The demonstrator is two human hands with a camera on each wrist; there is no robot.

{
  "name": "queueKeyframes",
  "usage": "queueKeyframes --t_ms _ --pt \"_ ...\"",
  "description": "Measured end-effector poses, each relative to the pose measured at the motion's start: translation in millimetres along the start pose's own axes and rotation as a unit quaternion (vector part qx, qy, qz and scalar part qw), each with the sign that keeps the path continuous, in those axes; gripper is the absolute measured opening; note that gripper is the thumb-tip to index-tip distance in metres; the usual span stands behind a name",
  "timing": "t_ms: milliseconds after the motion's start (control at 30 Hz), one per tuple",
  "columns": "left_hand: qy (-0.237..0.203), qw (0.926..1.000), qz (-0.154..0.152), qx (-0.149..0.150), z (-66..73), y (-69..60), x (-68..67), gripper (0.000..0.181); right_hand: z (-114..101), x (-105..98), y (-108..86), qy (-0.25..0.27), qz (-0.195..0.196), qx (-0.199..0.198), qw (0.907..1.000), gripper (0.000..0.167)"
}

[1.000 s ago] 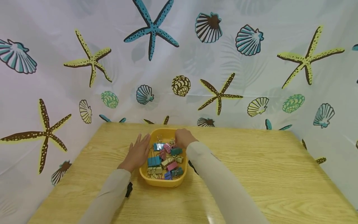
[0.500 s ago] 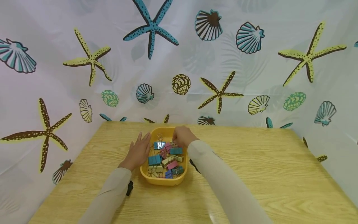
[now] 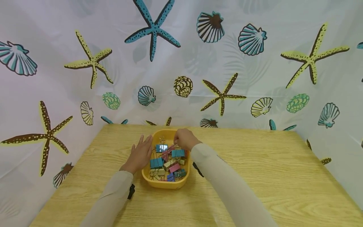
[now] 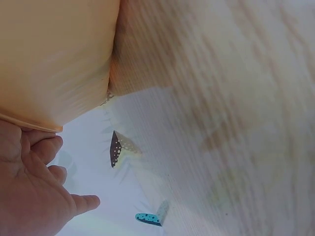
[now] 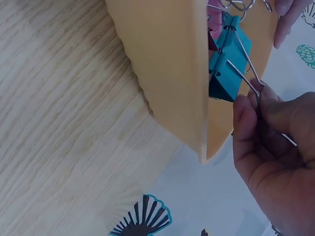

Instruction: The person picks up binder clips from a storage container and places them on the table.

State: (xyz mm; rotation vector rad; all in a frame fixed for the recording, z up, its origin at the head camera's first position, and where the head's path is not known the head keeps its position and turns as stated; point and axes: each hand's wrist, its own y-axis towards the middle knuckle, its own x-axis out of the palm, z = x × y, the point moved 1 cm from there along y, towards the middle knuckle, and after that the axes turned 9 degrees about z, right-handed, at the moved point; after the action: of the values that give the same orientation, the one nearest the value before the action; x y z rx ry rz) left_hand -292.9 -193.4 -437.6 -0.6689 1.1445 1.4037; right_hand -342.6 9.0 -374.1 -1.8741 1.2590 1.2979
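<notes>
Over the table (image 3: pixel 269 176), from the head camera, I look down on a yellow tub (image 3: pixel 165 185) heaped with clips (image 3: pixel 170 163), set in front of the person where both hands can get at it. The left hand (image 3: pixel 139 155) lies along the tub's left rim with its fingers straight and parted, grasping nothing; I take it to be there as a stop, so the tub does not slide while the other hand works inside. The right hand (image 3: pixel 185 139) is over the far right part of the tub, fingers bent, just beyond a teal clip (image 3: pixel 178 153) that lies near the right wall. From the left wrist camera I get the tub's outer wall and the hand touching its rim, the outer fingers fanned out; nothing is gripped, so the contact looks light to me. From the right wrist camera I see the hold properly: thumb and forefinger pinch the teal clip by its wire handles, the other fingers curled in. The clip's body is within the tub, with a pink clip (image 5: pixel 215 19) just behind it. Holding by the wires makes sense to me, since they stick out where fingertips can reach. Whether the clip hangs from that pinch or rests on the heap, I cannot tell.
</notes>
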Motion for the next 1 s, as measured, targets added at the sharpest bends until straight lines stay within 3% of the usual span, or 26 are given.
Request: queueKeyframes --t_ms 1000 --pt "-0.001 1.0000 0.000 0.001 -0.1 -0.9 0.7 0.050 3 -26 -18.6 0.114 0.034 -0.020 0.9926 0.015"
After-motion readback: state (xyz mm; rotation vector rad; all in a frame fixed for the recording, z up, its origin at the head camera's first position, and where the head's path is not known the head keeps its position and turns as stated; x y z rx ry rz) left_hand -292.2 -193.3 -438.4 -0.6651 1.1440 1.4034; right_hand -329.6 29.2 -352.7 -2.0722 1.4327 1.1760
